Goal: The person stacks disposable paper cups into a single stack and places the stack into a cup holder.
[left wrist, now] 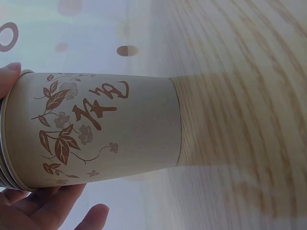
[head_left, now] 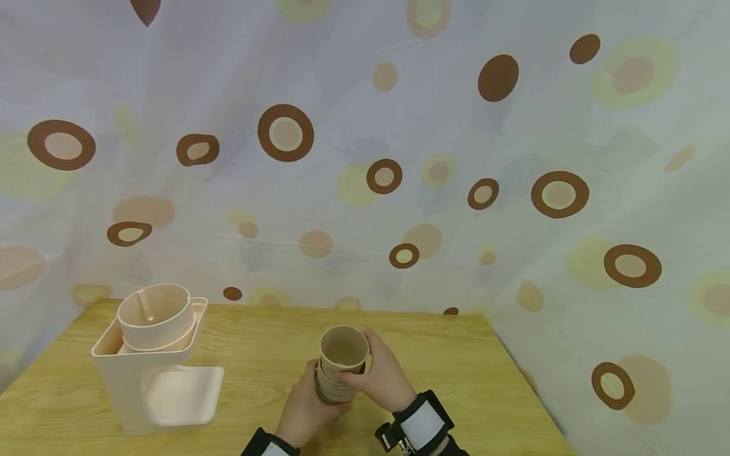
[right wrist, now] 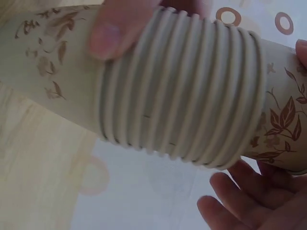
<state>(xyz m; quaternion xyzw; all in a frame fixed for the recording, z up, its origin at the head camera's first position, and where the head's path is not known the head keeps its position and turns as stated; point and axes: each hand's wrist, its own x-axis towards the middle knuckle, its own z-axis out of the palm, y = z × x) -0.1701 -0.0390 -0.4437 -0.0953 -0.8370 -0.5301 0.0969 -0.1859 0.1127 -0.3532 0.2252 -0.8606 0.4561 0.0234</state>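
A stack of paper cups with several nested rims stands between the two hands. Brown flowers and lettering decorate the walls of the lowest cup. My left hand grips the stack around its side, the thumb lying on the rims' edge. At the mouth end, the top cup sticks up out of the stack, its printed wall showing beyond the rims. My right hand pinches this cup near its rim, thumb in front and fingers behind. Whether the stack touches the table cannot be told.
On the left of the wooden table stands a pale plastic holder with a round tube in its top and a flat tray-like piece at its side. A patterned sheet hangs behind the table and along its right.
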